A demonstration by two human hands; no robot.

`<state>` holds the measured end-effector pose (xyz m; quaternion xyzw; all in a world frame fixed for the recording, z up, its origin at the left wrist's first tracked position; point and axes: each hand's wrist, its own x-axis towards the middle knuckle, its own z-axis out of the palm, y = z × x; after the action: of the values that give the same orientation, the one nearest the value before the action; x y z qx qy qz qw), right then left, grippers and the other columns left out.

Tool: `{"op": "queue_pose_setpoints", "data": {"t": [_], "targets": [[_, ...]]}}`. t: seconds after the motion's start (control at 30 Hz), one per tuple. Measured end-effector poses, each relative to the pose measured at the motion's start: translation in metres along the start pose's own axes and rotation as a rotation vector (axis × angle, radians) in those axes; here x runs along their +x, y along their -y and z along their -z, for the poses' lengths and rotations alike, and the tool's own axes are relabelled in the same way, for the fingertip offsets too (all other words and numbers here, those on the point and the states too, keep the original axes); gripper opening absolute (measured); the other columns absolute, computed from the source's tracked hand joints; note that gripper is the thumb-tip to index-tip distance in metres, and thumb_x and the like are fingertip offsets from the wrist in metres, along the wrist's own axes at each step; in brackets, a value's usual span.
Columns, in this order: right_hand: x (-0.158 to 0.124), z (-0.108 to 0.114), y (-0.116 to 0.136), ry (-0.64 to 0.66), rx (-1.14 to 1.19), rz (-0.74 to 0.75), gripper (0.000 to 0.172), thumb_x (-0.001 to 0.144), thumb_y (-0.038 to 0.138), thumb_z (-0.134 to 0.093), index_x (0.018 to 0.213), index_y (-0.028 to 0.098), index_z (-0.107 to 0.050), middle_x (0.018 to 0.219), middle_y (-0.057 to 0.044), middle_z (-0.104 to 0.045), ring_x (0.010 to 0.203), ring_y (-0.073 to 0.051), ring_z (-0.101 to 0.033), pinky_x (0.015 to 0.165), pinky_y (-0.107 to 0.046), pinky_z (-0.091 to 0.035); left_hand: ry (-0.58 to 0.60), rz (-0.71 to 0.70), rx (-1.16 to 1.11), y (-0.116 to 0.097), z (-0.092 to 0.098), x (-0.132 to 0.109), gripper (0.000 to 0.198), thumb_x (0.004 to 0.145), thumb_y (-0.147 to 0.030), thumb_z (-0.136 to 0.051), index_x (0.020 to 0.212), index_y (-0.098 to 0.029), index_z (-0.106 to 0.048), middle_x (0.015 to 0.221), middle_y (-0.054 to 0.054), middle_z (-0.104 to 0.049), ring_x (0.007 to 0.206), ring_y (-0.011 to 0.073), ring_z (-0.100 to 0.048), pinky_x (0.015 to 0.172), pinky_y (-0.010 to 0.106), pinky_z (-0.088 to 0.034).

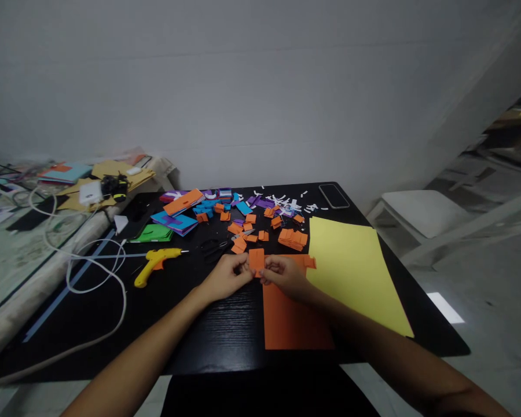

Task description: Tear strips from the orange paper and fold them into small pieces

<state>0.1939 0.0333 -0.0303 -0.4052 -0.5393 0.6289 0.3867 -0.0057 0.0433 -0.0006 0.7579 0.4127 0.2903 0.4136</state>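
Note:
Both my hands meet over the middle of the black table (226, 330). My left hand (226, 277) and my right hand (285, 275) each pinch a side of a small orange paper piece (256, 260), held just above the table. Under my right hand lies an orange paper sheet (293, 324). A large yellow sheet (351, 272) lies to the right of it. Several small folded orange pieces (292, 237) are scattered just beyond my hands.
A yellow glue gun (155, 264) with a white cable (91, 272) lies left of my hands, black scissors (216, 247) beside it. Blue, purple, green and orange paper stacks (176, 220) and white scraps sit farther back. A phone (333, 196) lies at the far right corner.

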Motion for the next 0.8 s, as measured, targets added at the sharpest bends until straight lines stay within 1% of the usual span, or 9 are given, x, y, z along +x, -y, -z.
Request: {"op": "queue_pose_setpoints", "data": {"t": [0.1, 0.23, 0.33, 0.47, 0.53, 0.6, 0.7, 0.77, 0.8], "targets": [[-0.0001, 0.0004, 0.0011, 0.005, -0.003, 0.006, 0.026, 0.074, 0.039, -0.076, 0.072, 0.020, -0.058, 0.063, 0.002, -0.066, 0.061, -0.014, -0.065, 0.065, -0.029, -0.052, 0.022, -0.005, -0.017, -0.0006, 0.0003, 0.0001, 0.023, 0.086, -0.028, -0.059, 0.068, -0.014, -0.058, 0.061, -0.003, -0.052, 0.057, 0.0094, -0.046, 0.056, 0.021, -0.036], [-0.0006, 0.0011, 0.0045, -0.014, -0.035, 0.029, 0.026, 0.075, 0.038, -0.075, 0.072, 0.020, -0.056, 0.063, 0.002, -0.066, 0.061, -0.015, -0.065, 0.065, -0.029, -0.052, 0.019, 0.021, -0.059, -0.0015, 0.0036, 0.0009, 0.025, 0.086, -0.032, -0.062, 0.069, -0.014, -0.058, 0.061, -0.002, -0.058, 0.058, 0.0103, -0.051, 0.058, 0.022, -0.039], [-0.0008, 0.0017, 0.0057, -0.041, -0.037, 0.039, 0.027, 0.076, 0.040, -0.075, 0.073, 0.020, -0.056, 0.062, 0.002, -0.066, 0.060, -0.014, -0.064, 0.064, -0.029, -0.052, 0.006, 0.036, -0.093, -0.0013, 0.0063, 0.0017, 0.022, 0.086, -0.032, -0.064, 0.074, -0.015, -0.059, 0.062, -0.001, -0.063, 0.059, 0.0107, -0.054, 0.060, 0.022, -0.041], [0.0001, 0.0019, 0.0055, -0.055, 0.018, 0.039, 0.030, 0.076, 0.042, -0.077, 0.079, 0.020, -0.057, 0.062, 0.002, -0.066, 0.059, -0.015, -0.065, 0.063, -0.030, -0.054, -0.023, 0.043, -0.095, 0.0001, 0.0074, 0.0023, 0.019, 0.086, -0.030, -0.063, 0.075, -0.015, -0.060, 0.062, -0.001, -0.064, 0.057, 0.0105, -0.055, 0.058, 0.021, -0.040], [0.0004, 0.0016, 0.0057, -0.069, 0.075, 0.048, 0.032, 0.075, 0.042, -0.078, 0.086, 0.021, -0.057, 0.066, 0.002, -0.067, 0.061, -0.015, -0.067, 0.063, -0.031, -0.055, -0.038, 0.047, -0.091, 0.0004, 0.0071, 0.0024, 0.018, 0.085, -0.029, -0.064, 0.075, -0.015, -0.060, 0.061, -0.001, -0.063, 0.056, 0.0102, -0.054, 0.056, 0.021, -0.039], [0.0004, 0.0012, 0.0062, -0.095, 0.143, 0.077, 0.038, 0.072, 0.040, -0.082, 0.090, 0.022, -0.054, 0.071, 0.004, -0.066, 0.061, -0.015, -0.068, 0.063, -0.032, -0.056, -0.046, 0.051, -0.099, 0.0004, 0.0067, 0.0026, 0.017, 0.085, -0.029, -0.064, 0.075, -0.015, -0.060, 0.062, -0.001, -0.063, 0.056, 0.0103, -0.055, 0.057, 0.021, -0.040], [-0.0002, 0.0005, 0.0064, -0.106, 0.190, 0.119, 0.044, 0.066, 0.036, -0.087, 0.086, 0.023, -0.050, 0.072, 0.006, -0.063, 0.063, -0.014, -0.068, 0.066, -0.032, -0.058, -0.037, 0.055, -0.106, 0.0004, 0.0061, 0.0028, 0.019, 0.087, -0.030, -0.063, 0.076, -0.015, -0.060, 0.063, -0.001, -0.065, 0.058, 0.0111, -0.057, 0.059, 0.022, -0.041], [-0.0004, 0.0002, 0.0056, -0.104, 0.182, 0.131, 0.042, 0.067, 0.035, -0.087, 0.084, 0.023, -0.051, 0.071, 0.006, -0.062, 0.065, -0.014, -0.068, 0.068, -0.032, -0.058, -0.037, 0.048, -0.104, 0.0009, 0.0053, 0.0027, 0.019, 0.089, -0.030, -0.063, 0.077, -0.015, -0.059, 0.065, -0.001, -0.064, 0.060, 0.0114, -0.058, 0.060, 0.022, -0.042], [-0.0003, 0.0001, 0.0051, -0.107, 0.179, 0.137, 0.040, 0.068, 0.035, -0.086, 0.084, 0.023, -0.052, 0.071, 0.005, -0.062, 0.065, -0.014, -0.068, 0.069, -0.032, -0.058, -0.047, 0.041, -0.113, 0.0014, 0.0048, 0.0026, 0.017, 0.089, -0.031, -0.063, 0.081, -0.016, -0.059, 0.066, -0.001, -0.064, 0.061, 0.0115, -0.058, 0.061, 0.023, -0.042]]}}
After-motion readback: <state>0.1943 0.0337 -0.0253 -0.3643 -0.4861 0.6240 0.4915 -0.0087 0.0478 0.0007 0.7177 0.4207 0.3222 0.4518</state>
